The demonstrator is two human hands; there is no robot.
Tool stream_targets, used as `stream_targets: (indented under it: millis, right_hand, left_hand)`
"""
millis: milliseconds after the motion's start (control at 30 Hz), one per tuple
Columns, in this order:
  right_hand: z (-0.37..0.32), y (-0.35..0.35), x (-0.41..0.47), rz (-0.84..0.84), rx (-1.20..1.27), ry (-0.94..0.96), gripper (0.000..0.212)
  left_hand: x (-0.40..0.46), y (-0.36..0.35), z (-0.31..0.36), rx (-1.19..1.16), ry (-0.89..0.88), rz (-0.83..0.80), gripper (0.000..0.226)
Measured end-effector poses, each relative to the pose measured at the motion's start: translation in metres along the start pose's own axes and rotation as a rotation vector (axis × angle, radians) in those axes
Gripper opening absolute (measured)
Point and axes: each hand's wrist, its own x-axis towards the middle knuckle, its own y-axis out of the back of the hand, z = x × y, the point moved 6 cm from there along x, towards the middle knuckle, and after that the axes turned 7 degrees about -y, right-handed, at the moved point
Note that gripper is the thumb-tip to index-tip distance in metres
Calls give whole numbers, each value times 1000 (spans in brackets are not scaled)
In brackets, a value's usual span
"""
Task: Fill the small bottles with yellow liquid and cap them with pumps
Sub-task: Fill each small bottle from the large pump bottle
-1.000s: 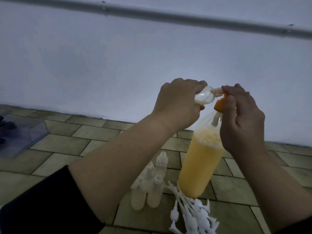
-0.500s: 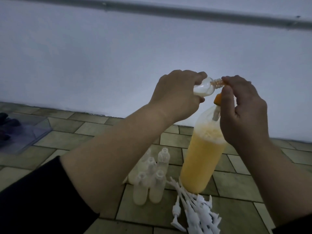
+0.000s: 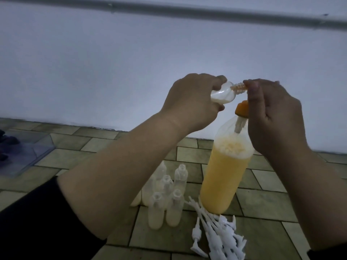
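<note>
Left hand [image 3: 189, 102] grips small bottle [image 3: 92, 94] sideways; right hand [image 3: 272, 117] pinches its neck, big bottle [image 3: 223, 177] below (level mouths first).

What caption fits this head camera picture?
Left hand tilts a small bottle toward right hand above the big yellow bottle.

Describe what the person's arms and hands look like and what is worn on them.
Both forearms are bare. The left arm has a black sleeve pushed up above the elbow; a dark sleeve edge shows at the right arm near the frame corner. The left hand and right hand are ungloved, with no rings, watch or bracelets visible.
</note>
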Motion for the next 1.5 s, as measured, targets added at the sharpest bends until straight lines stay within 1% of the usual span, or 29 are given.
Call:
stream_targets:
  millis: [133,200,400,467,533,667,800,867,967,1133,1200,1333,1433,1500]
  right_hand:
    - [4,1,-5,65,26,-31,47]
    - [8,-5,-10,57,21,-69,47]
    - [6,-5,-9,-62,-32,-72,53]
    - [2,4,-4,-88,-20,-58,49]
    - [-1,10,1,-141,3,-71,43]
    - [3,12,9,-309,-14,-108,50]
    - [12,18,15,-357,-32,-171,55]
    - [11,18,15,-372,-54,-180,58]
    - [10,16,12,-365,-55,-170,62]
    - [11,15,4,-317,-46,-181,59]
    - [10,13,2,-305,-74,-175,59]
    - [9,13,1,-285,-63,-176,58]
    - [10,13,0,-273,-49,-188,57]
    - [10,12,-1,-273,-57,-188,56]
  left_hand:
    - [2,0,5,-30,-8,24,46]
    - [-3,-7,3,-47,1,23,43]
    - [-7,-6,0,-67,27,17,47]
    - [-5,1,0,-116,36,47,48]
    - [-5,2,-1,-161,64,37,48]
    - [-19,2,-17,-320,181,0,44]
    - [-64,13,-45,-477,337,52,37]
    - [-99,16,-60,-527,433,23,36]
    - [-160,11,-79,-512,613,-66,36]
    - [-238,-19,-95,-489,829,-98,31]
    - [-256,-28,-102,-404,874,-93,42]
    - [-268,-36,-106,-325,852,-10,49]
    - [-274,-43,-109,-309,821,-18,63]
    - [-278,-48,-111,-292,790,-30,67]
